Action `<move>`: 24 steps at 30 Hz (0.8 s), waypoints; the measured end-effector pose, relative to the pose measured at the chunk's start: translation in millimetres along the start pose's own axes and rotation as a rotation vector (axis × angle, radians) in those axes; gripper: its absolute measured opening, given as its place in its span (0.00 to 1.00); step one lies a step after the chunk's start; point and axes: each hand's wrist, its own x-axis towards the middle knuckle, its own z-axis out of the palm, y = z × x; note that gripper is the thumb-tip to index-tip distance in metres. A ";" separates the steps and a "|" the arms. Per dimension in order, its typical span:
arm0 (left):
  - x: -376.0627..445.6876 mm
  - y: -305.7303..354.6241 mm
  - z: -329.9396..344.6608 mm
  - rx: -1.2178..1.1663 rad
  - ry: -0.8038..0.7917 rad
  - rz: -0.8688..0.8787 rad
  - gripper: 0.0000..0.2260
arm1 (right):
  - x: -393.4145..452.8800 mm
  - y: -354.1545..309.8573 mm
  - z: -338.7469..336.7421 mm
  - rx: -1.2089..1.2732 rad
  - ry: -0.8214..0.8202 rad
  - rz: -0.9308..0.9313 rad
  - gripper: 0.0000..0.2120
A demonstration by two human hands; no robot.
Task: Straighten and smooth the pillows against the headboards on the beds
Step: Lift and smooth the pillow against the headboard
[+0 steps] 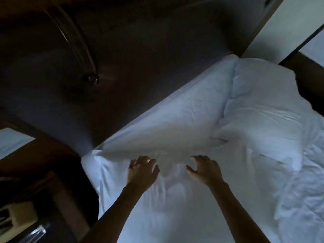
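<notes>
A white pillow (166,123) leans against the dark padded headboard (140,58), its lower edge near my fingers. A second white pillow (263,106) lies to its right, creased and overlapping it. My left hand (142,170) and my right hand (205,168) rest palm down on the white sheet (175,216) just below the near pillow, fingers spread, touching its lower edge. Neither hand grips anything. The frame is dim and slightly blurred.
A dark wooden nightstand (35,181) with a few dim objects stands at the left of the bed. A bent metal lamp arm (77,46) sticks out from the headboard. Rumpled white bedding (301,199) lies at the right. Another dark wooden piece (310,81) stands at the far right.
</notes>
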 end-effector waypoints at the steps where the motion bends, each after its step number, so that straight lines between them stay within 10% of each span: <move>1: 12.1 -4.4 9.0 -0.004 0.003 0.004 0.19 | 16.3 2.8 4.6 0.003 -0.019 -0.004 0.26; 16: 79.3 -81.8 97.3 -0.052 -0.372 -0.050 0.29 | 128.4 60.4 75.1 -0.051 -0.333 0.065 0.44; 24: 58.0 -104.4 56.5 0.168 -0.457 -0.102 0.56 | 100.8 96.0 51.8 -0.094 -0.323 0.114 0.52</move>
